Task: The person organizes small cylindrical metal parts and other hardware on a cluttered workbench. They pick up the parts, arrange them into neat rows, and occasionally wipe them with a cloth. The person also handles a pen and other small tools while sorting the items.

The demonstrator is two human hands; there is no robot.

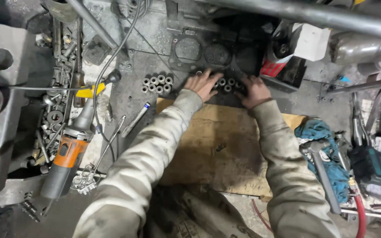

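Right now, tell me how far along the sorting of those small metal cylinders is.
Done, it seems: one batch of small cylinders stands upright in tidy rows, apart from the hands. In hand: the left hand and right hand both rest on a second cluster on the dark bench, beyond the cardboard sheet. Left: that cluster looks less even; how many remain under the hands is hidden.

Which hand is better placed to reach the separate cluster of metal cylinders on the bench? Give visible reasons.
The left hand, probably. The separate cluster lies just to its left, with bare bench between. The right hand sits on the far side of the cylinders between the hands and would have to cross the left.
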